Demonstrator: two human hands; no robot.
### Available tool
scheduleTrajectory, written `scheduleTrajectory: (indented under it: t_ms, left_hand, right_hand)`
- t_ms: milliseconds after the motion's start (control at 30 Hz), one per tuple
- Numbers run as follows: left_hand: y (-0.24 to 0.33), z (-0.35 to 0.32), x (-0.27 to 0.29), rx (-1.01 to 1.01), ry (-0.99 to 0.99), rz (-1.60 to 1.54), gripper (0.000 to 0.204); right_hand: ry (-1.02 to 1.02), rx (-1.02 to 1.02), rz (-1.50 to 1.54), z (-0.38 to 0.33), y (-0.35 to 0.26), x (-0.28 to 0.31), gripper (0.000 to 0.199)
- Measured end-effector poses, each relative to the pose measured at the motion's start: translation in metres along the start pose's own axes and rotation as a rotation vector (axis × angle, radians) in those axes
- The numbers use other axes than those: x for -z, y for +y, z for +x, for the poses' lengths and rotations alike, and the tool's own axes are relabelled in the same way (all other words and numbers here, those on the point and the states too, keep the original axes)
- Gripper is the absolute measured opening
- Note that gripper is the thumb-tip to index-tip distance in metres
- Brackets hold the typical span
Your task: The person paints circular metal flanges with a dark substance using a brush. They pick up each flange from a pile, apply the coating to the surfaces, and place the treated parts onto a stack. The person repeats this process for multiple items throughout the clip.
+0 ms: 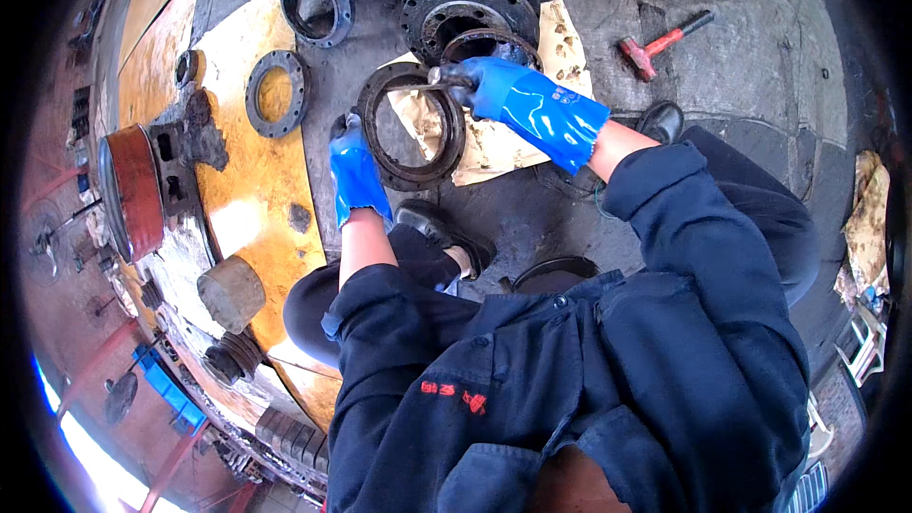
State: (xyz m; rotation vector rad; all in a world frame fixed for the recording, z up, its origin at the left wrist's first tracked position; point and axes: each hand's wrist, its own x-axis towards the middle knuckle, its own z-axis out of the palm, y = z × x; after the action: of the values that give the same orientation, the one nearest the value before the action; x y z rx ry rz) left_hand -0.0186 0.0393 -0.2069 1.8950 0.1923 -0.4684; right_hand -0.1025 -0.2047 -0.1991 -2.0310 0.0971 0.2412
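Observation:
A dark, greasy metal ring [375, 154] stands tilted in front of me, with brown paper showing through its opening. My left hand [352, 147], in a blue rubber glove, grips its left rim. My right hand [484, 85], gloved the same way, is closed around a slim metal hand tool [410, 87] whose shaft points left across the top of the ring's opening. Its exact kind I cannot make out. Stained brown paper [494, 154] lies beneath the ring and my right hand.
Stacked black flanged rings [470, 5] stand just beyond my hands. A flange [276, 93] lies on the yellow board at left, near a metal cylinder [231, 294]. A red hammer [655, 46] rests on the dark mat at right. My shoe [432, 228] is close below the ring.

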Motion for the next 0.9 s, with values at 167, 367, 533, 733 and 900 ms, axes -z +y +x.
scheduleTrajectory:
  t_ms: [167, 367, 533, 733, 900]
  left_hand:
    - [-0.026, 0.019, 0.007, -0.062, -0.031, -0.093, 0.026]
    - [-0.01, 0.016, -0.005, 0.105, 0.03, -0.13, 0.024]
    - [-0.026, 0.025, 0.005, 0.053, 0.036, -0.102, 0.026]
    - [-0.019, 0.025, 0.001, 0.105, 0.062, -0.008, 0.03]
    - [-0.011, 0.008, -0.008, -0.005, 0.053, -0.069, 0.027]
  right_hand:
    - [-0.141, 0.265, -0.237, -0.009, -0.005, -0.004, 0.044]
    - [-0.319, 0.423, -0.446, -0.026, 0.003, -0.011, 0.059]
    - [-0.463, 0.523, -0.734, -0.038, -0.007, -0.015, 0.038]
    - [-0.334, 0.428, -0.505, -0.04, 0.041, -0.007, 0.026]
    - [-0.103, -0.324, 0.486, -0.008, 0.097, -0.017, 0.033]
